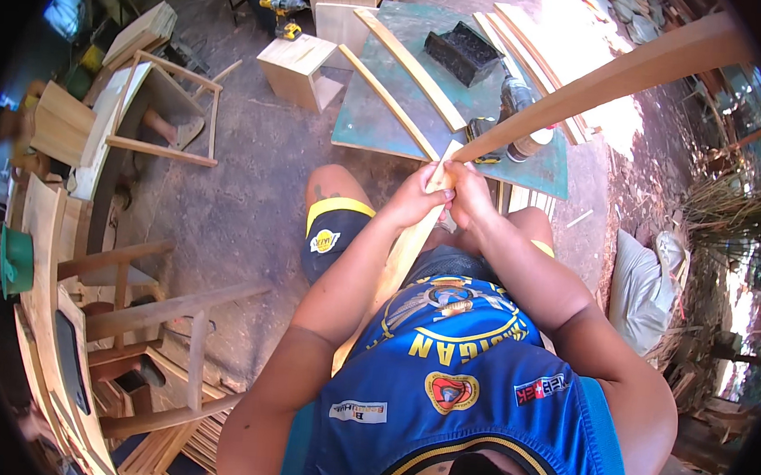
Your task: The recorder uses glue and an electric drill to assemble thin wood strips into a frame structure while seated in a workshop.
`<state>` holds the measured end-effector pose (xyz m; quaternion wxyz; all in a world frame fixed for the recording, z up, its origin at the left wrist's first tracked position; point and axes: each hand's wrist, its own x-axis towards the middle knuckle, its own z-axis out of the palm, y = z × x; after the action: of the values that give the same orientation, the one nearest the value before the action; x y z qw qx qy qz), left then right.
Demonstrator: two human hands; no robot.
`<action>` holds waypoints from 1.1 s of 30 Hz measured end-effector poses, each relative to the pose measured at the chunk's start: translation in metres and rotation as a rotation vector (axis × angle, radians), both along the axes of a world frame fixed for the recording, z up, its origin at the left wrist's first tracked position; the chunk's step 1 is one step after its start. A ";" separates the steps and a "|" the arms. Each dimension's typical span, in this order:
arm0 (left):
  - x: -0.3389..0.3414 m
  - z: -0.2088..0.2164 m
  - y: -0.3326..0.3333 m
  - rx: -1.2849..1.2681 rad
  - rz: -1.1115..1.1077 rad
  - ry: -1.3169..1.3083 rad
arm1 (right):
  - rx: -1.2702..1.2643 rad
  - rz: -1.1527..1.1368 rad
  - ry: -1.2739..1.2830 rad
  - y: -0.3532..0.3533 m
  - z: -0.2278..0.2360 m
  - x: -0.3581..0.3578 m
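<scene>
My left hand point(415, 198) is closed around a pale wooden board point(411, 239) that slants from beside my body up to the table's near edge. Right beside it, my right hand point(471, 193) is closed at the lower end of a long wooden plank point(599, 90), which rises far toward the upper right. Board and plank meet or cross at my fingers; whether they are joined there I cannot tell. Just beyond my hands lies the green-topped table point(369, 132). A cordless drill point(517, 111) sits on it, partly behind the plank.
On the table rest two wooden strips point(417, 74) and a black tray point(466, 53). A yellow drill point(283, 14) stands on a wooden box point(297, 63) at the far left. Wooden frames point(191, 348) fill the left side, with a white sack point(643, 288) at right.
</scene>
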<state>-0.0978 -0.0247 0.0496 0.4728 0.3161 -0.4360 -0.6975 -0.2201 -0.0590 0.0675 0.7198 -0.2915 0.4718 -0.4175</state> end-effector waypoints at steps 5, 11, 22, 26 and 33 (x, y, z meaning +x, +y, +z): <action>0.003 0.000 0.000 0.038 -0.003 -0.062 | 0.001 -0.038 -0.012 0.000 -0.003 0.004; 0.012 -0.001 0.001 0.086 -0.013 -0.050 | -0.022 0.214 -0.066 -0.002 -0.010 -0.012; 0.022 0.004 -0.001 0.189 -0.020 0.007 | -0.248 -0.015 0.080 -0.010 -0.008 -0.064; 0.020 0.007 -0.003 0.206 -0.046 0.048 | -0.295 -0.010 0.218 -0.018 -0.002 -0.067; 0.015 0.013 -0.002 0.193 -0.050 0.076 | -0.481 -0.035 0.137 -0.017 0.017 -0.052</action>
<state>-0.0830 -0.0266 0.0621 0.4389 0.3226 -0.3563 -0.7592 -0.2724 -0.0760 0.0848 0.5888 -0.4738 0.4114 -0.5095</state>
